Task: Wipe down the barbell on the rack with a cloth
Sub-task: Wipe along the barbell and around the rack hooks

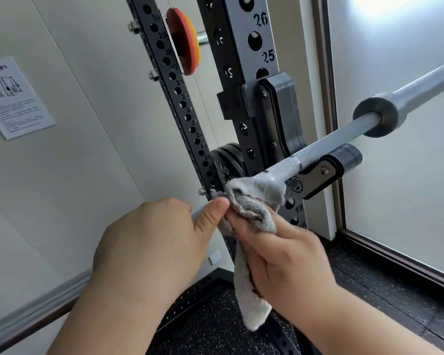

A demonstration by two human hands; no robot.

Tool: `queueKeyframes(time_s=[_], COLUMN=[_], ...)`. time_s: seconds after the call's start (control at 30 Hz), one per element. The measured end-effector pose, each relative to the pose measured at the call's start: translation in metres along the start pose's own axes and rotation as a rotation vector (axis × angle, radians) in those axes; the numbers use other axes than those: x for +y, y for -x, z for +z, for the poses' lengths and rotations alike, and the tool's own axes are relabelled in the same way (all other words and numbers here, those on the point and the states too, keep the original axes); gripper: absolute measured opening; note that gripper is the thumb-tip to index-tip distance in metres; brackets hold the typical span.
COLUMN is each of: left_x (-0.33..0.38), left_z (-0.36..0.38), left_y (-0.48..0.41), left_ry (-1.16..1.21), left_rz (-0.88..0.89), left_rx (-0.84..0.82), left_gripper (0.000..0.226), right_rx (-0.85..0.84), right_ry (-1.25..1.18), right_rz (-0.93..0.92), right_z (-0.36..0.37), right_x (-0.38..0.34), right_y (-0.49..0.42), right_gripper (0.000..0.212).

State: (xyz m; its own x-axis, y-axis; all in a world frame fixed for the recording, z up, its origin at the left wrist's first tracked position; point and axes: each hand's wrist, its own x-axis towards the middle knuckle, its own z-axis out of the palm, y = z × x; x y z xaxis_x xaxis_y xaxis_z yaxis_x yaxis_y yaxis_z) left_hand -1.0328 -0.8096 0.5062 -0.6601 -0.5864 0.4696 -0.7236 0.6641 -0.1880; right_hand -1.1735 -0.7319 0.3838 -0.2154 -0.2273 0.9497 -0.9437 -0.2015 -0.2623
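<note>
A silver barbell (pixel 326 143) lies across the black J-hook (pixel 318 172) of the rack and runs up to the right, its collar (pixel 377 116) past the hook. A grey cloth (pixel 254 198) is bunched around the knurled shaft just left of the hook, with a loose tail hanging down. My left hand (pixel 154 247) grips the shaft, its thumb against the cloth. My right hand (pixel 285 254) pinches the cloth from below.
The black perforated rack upright (pixel 259 47) stands behind the bar, with a second slanted post (pixel 169 80) to its left. A black weight plate (pixel 226 165) and a red and yellow plate (pixel 185 42) hang on pegs. A window (pixel 395 73) is at right, speckled rubber floor (pixel 215 324) below.
</note>
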Motion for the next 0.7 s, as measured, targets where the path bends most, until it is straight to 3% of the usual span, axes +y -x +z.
queueKeyframes(time_s=[0.17, 0.37, 0.5, 0.7], left_x=[0.007, 0.011, 0.022, 0.029], left_z=[-0.003, 0.009, 0.013, 0.016], left_y=[0.007, 0.013, 0.009, 0.004], left_ry=[-0.059, -0.035, 0.029, 0.007], left_rz=[-0.025, 0.005, 0.004, 0.032], left_rx=[0.044, 0.19, 0.244, 0.225], left_gripper=[0.089, 0.069, 0.055, 0.06], right_rx=[0.12, -0.013, 0.042, -0.069], right_ry=[0.109, 0.144, 0.292, 0.25], right_rz=[0.221, -0.002, 0.267, 0.124], right_z=[-0.022, -0.013, -0.036, -0.019], right_x=[0.021, 0.004, 0.032, 0.004], right_y=[-0.011, -0.004, -0.022, -0.008], right_gripper=[0.036, 0.034, 0.042, 0.058])
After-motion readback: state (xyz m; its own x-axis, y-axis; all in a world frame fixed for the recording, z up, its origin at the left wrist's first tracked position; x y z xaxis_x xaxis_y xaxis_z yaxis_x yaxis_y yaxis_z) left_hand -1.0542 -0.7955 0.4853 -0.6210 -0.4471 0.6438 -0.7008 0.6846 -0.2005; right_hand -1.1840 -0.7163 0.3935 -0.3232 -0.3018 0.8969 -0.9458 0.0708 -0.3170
